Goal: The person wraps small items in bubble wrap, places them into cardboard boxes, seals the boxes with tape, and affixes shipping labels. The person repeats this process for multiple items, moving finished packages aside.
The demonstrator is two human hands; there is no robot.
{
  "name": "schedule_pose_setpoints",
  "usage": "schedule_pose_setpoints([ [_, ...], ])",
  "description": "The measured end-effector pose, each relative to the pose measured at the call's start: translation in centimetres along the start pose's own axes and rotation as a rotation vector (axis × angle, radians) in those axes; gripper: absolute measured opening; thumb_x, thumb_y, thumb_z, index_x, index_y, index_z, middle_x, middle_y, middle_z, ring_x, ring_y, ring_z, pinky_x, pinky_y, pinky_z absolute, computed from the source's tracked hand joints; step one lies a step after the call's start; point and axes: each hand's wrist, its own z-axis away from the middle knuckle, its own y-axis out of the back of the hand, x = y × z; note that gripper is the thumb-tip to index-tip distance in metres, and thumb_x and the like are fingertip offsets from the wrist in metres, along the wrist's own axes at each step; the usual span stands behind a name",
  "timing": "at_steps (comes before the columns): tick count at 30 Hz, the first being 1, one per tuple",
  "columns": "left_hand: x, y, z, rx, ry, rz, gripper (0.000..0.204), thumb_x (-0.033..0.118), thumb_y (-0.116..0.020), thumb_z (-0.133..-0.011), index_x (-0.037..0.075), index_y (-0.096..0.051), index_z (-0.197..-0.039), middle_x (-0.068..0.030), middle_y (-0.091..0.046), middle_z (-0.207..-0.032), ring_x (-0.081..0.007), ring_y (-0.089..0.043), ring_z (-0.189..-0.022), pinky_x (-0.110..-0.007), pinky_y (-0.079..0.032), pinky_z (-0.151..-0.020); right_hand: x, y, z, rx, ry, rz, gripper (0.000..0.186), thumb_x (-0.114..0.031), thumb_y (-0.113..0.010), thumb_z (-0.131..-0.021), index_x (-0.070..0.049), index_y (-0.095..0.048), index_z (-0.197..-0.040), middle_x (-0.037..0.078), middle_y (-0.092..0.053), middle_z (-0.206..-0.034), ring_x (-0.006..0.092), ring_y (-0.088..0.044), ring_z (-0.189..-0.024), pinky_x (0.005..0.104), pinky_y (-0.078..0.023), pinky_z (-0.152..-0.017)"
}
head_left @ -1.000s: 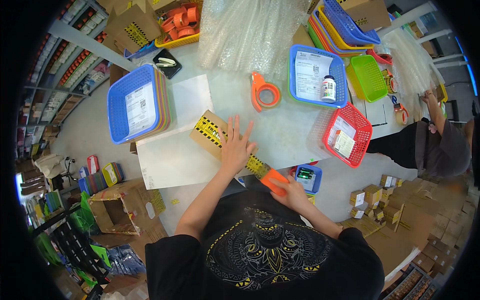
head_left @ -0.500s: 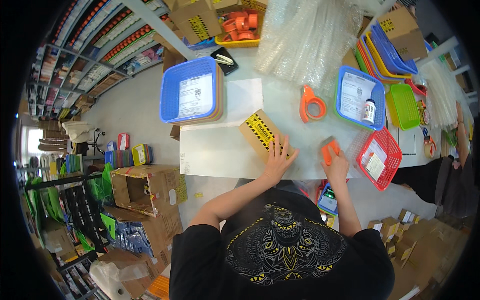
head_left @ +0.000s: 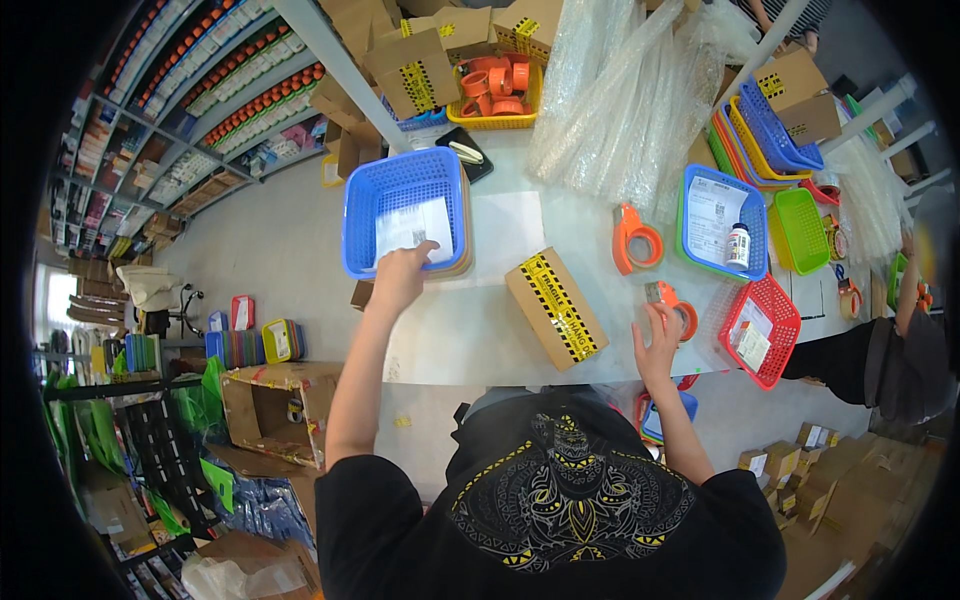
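At the near rim of a blue basket (head_left: 357,215) at the top of a stack, my left hand (head_left: 400,278) has its fingers closed on the edge of a printed paper sheet (head_left: 405,222) inside. A brown cardboard box (head_left: 533,300) wrapped in yellow-and-black warning tape lies on the table between my hands. Beside an orange tape dispenser (head_left: 686,318) near the table's front edge, my right hand (head_left: 655,345) is open with fingers apart. Farther back lies a second orange tape dispenser (head_left: 622,240).
On the right stand a blue basket (head_left: 755,215) with a white bottle (head_left: 738,247) and paper, a red basket (head_left: 790,330) and a green basket (head_left: 800,232). Bubble wrap (head_left: 610,110) and a yellow basket of orange tape dispensers (head_left: 495,122) lie behind. Another person (head_left: 905,360) is at the far right.
My left hand has left the taped box and reached to the paper in the blue basket at left. My right hand has let go of the orange tape dispenser, which now lies beside it.
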Motion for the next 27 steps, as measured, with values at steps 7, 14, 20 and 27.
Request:
schedule_pose_setpoints([
  [7,13.0,-1.2,5.7,0.149,-0.279,0.127,0.036,0.01,-0.068,-0.08,0.012,-0.064,-0.115,-0.0123,-0.067,-0.084,-0.0281,-0.066,-0.081,-0.041,-0.051,-0.067,-12.8,-1.3,-7.7,-0.61,-0.668,-1.617,0.034,-0.001,-0.059,-0.091,0.003,-0.058,-0.124,0.014,-0.063,-0.118,0.0183,-0.063,-0.101,0.0317,-0.05,-0.091],
  [14,12.5,-0.6,6.3,0.363,0.194,1.365,0.068,0.018,-0.072,-0.084,0.005,-0.041,-0.143,-0.022,-0.03,-0.15,-0.0256,-0.046,-0.128,-0.041,-0.04,-0.102,-13.6,2.7,-8.5,-0.533,-0.318,-1.152,0.037,0.01,-0.062,-0.083,0.002,-0.062,-0.119,0.009,-0.063,-0.116,0.013,-0.06,-0.105,0.0272,-0.049,-0.09],
  [20,11.8,-0.8,5.0,-0.005,0.137,1.368,0.046,-0.004,-0.069,-0.083,0.003,-0.059,-0.128,-0.009,-0.07,-0.092,-0.0118,-0.066,-0.082,-0.024,-0.052,-0.077,-13.2,6.3,-7.4,-0.464,-0.466,-1.12,0.045,0.009,-0.069,-0.079,0.004,-0.058,-0.123,0.013,-0.065,-0.114,0.015,-0.064,-0.102,0.0284,-0.053,-0.089],
  [27,12.8,-1.8,4.3,-0.031,0.072,1.289,0.031,-0.001,-0.075,-0.079,0.002,-0.071,-0.11,-0.0079,-0.072,-0.083,-0.0096,-0.066,-0.071,-0.022,-0.053,-0.068,-13.2,7.3,-5.2,-0.268,-0.418,-0.915,0.045,0.007,-0.074,-0.075,0.0,-0.064,-0.119,0.008,-0.065,-0.106,0.0134,-0.062,-0.097,0.0281,-0.05,-0.085],
])
